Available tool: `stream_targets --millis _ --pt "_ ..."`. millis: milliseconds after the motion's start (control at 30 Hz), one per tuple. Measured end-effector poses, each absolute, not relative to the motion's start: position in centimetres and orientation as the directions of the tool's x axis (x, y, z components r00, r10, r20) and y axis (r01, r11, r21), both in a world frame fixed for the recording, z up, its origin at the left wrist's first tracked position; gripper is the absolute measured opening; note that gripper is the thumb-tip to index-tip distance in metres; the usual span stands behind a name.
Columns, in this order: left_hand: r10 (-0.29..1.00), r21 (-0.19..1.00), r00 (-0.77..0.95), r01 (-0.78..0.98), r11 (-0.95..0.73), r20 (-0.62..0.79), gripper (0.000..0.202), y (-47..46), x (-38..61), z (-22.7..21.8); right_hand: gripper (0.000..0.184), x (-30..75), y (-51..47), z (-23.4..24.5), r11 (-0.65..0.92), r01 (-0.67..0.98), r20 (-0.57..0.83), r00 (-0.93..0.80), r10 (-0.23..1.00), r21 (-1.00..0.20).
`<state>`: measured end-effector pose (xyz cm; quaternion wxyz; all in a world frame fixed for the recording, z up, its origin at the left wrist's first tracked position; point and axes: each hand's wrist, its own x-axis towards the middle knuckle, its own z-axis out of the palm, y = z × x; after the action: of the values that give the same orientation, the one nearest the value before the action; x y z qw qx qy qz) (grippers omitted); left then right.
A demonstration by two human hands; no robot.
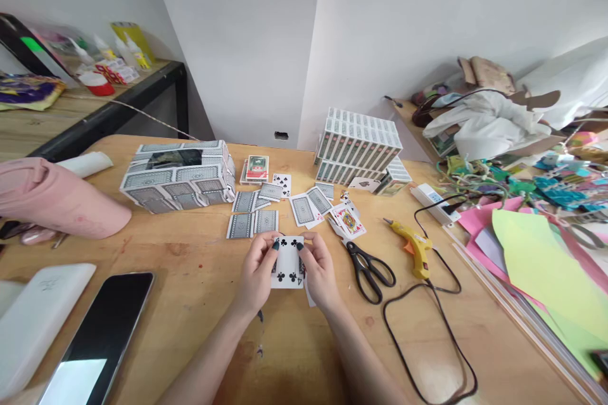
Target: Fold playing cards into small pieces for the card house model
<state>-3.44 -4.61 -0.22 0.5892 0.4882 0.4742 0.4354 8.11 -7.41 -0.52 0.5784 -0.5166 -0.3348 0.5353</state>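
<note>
Between my two hands I hold a playing card, the four of clubs (287, 262), face up above the table. My left hand (259, 269) pinches its left edge, thumb on the face. At the right edge my right hand (319, 269) grips it the same way. Part of another card (310, 291) shows under my right hand. Just beyond my hands lie loose face-down cards (266, 221) and a face-up king (349, 219). Black-handled scissors (368, 269) rest to the right, blades partly under the cards.
A box covered with cards (180, 174) stands at the back left. Stacked card packs (358, 145) stand at the back right. A yellow glue gun (414, 247) trails its black cord across the right side. A phone (102, 329) lies front left; coloured paper (546, 272) lies right.
</note>
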Motion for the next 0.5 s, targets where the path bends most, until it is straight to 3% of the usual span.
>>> stream_targets --millis 167,500 --pt "0.959 0.973 0.197 -0.075 0.220 -0.201 0.030 -4.47 -3.47 0.03 0.016 7.85 -7.49 -0.45 -0.073 -0.233 -0.127 0.228 0.965 -0.970" --pt "0.964 0.981 0.204 -0.055 0.188 -0.173 0.022 -4.58 -3.89 -0.40 0.014 7.67 -7.25 -0.46 -0.099 -0.236 -0.154 0.230 0.961 -0.967"
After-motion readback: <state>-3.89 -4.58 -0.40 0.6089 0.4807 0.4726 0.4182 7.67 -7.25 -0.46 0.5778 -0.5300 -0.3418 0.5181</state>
